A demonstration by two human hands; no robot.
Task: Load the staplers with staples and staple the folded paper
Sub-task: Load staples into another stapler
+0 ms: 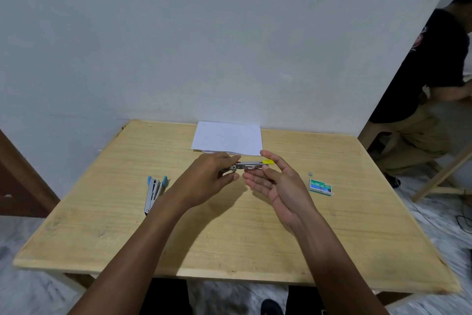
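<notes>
A yellow-tipped metal stapler (252,164) is held above the middle of the wooden table (229,238). My left hand (207,181) pinches its hinge end. My right hand (275,181) lies palm up with its fingers nearly straight, the fingertips touching the stapler near its yellow end. A blue stapler (154,193) lies opened out on the table to the left. The folded white paper (227,138) rests at the table's far edge. A green staple box (320,186) sits to the right, with a small grey strip of staples (310,174) just beyond it.
The table stands against a white wall. At the far right a person in a black shirt crouches beside a wooden frame (439,176). A dark wooden piece (23,181) stands at the left, and cables lie on the marble floor to the right.
</notes>
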